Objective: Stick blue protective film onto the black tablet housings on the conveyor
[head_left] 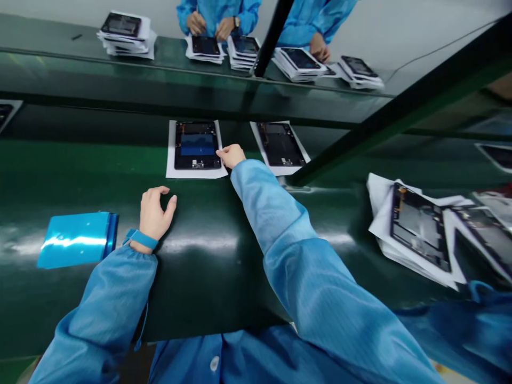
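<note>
Two fingertips of the right hand (233, 156), thumb and forefinger, are drawn close together at the right edge of a dark panel (186, 163); from my remote post I cannot tell whether they grip the panel, the white sheet (171, 154) under it, or nothing. The left hand (154, 216) is loosely curved, thumb apart from fingers, holding nothing I can see, nearer and left. The panel lies flat towards the far side of the green bench (208, 293), a blue rectangle (197, 144) on its face.

Risks, my judgement: a sideways tug could skid panel and sheet together; slipping fingertips could disturb the blue rectangle. The right sleeve (296, 240) could catch the second panel (281, 145), just right on its own sheet.

Surroundings: glossy blue film (76, 240) lies near left, beside the wrist strap (143, 239). A dark slanted post (360, 138) obstructs reaching farther right. Near right, a pile of panels (420, 226). Far side, co-workers' hands (197, 24) are at further stacks (206, 45).
</note>
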`<state>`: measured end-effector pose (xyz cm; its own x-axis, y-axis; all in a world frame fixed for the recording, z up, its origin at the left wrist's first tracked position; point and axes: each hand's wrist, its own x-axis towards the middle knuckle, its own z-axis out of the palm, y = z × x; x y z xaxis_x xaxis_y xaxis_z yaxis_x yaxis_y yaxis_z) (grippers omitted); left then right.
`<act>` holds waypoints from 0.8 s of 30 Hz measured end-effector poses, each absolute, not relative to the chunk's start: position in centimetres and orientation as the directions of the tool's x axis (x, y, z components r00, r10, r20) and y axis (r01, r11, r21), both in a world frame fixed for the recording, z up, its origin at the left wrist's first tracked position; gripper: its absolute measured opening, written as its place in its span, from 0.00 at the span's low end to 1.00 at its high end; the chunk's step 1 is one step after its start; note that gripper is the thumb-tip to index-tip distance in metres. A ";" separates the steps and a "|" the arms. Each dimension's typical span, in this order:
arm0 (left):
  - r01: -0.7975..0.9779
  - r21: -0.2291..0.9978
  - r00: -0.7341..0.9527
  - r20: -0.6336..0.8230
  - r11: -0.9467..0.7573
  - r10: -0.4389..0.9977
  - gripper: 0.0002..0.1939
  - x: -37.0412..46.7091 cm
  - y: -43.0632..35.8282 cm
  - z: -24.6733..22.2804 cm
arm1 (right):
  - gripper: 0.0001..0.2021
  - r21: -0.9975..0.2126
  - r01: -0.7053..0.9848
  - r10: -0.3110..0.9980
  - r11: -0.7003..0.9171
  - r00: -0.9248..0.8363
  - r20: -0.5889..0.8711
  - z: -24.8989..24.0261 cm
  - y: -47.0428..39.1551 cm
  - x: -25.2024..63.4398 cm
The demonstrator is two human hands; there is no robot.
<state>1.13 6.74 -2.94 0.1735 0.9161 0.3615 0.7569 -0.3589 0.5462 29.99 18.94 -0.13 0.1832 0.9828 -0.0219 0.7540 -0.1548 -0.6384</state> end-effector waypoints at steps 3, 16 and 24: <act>0.759 0.565 0.145 0.338 -0.324 0.930 0.16 1.2 7.4 -3.5 | 0.20 -0.419 0.886 0.978 -0.201 0.208 -0.029 0.9 16.3 32.3; 0.696 0.653 0.136 0.286 -0.297 0.948 0.16 1.9 7.7 -3.6 | 0.19 0.276 0.957 0.953 -0.086 0.160 -0.257 1.6 12.1 44.0; 0.501 0.834 0.115 0.202 -0.232 0.973 0.15 1.8 6.9 -1.8 | 0.20 0.298 0.951 0.987 0.077 -0.030 -0.160 0.4 12.4 43.8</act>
